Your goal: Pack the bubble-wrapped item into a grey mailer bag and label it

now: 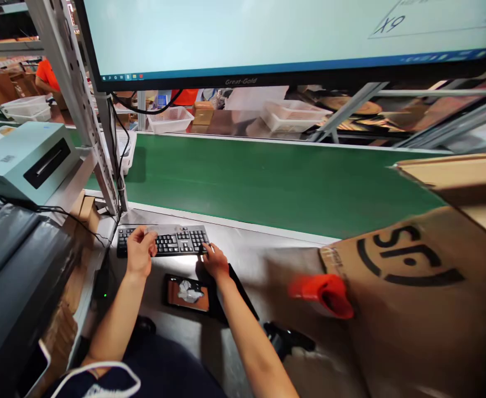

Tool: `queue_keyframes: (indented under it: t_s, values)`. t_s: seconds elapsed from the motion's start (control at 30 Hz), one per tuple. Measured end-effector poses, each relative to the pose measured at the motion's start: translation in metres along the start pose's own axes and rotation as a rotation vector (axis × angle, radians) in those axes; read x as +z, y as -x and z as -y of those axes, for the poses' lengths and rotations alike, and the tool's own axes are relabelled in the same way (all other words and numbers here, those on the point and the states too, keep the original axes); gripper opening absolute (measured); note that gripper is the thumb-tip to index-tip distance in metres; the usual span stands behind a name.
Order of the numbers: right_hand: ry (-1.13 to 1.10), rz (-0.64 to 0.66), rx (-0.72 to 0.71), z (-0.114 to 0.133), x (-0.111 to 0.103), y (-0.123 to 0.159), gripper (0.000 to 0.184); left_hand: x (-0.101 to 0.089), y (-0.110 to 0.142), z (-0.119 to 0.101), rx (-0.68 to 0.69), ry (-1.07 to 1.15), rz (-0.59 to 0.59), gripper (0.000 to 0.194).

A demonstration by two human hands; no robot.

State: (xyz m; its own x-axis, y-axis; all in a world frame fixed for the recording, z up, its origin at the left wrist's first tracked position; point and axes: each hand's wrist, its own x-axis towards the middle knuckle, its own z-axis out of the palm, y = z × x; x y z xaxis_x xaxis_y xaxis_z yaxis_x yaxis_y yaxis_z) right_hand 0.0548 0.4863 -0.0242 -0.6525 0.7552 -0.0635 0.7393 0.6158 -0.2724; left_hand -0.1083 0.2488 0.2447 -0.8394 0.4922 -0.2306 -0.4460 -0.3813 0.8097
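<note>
My left hand rests on the left part of a black keyboard, fingers curled down onto the keys and holding nothing. At the keyboard's right end lies my right hand, its fingers bent and touching the keys near the edge, also with nothing in it. Just in front of the keyboard, between my forearms, lies a tablet with a lit orange screen. A large monitor hangs above the bench.
A green conveyor belt runs behind the steel bench. A brown cardboard box with black lettering and an orange tape dispenser fill the right. A label printer stands at left, white baskets and a person in orange beyond.
</note>
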Motion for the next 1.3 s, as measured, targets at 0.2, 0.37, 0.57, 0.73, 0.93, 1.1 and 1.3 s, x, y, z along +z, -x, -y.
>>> queue_keyframes:
  t_s: [0.2,0.37,0.57,0.73,0.93,1.1,1.3]
  values:
    - [0.069,0.039,-0.038,0.007,-0.009,0.006,0.049,0.000,-0.002,-0.001,0.006,0.006,0.009,0.050]
    - [0.114,0.073,-0.008,0.018,-0.016,-0.001,0.048,-0.002,-0.003,-0.001,0.011,-0.001,0.012,0.051]
    - [0.090,0.057,-0.022,0.026,-0.012,-0.006,0.046,-0.004,-0.004,0.000,0.023,-0.010,-0.002,0.048]
    - [0.066,0.041,0.001,0.032,-0.012,-0.008,0.046,-0.005,-0.004,0.002,0.023,-0.007,0.003,0.047]
    - [0.073,0.025,0.023,0.044,-0.016,-0.025,0.048,-0.006,-0.005,0.001,0.024,-0.013,-0.001,0.049]
    - [0.072,0.016,0.049,0.046,-0.016,-0.027,0.045,-0.008,-0.006,0.000,0.016,0.001,-0.016,0.053]
    - [0.055,0.004,0.065,0.039,-0.011,-0.011,0.040,-0.007,-0.005,0.002,0.007,0.005,-0.011,0.050]
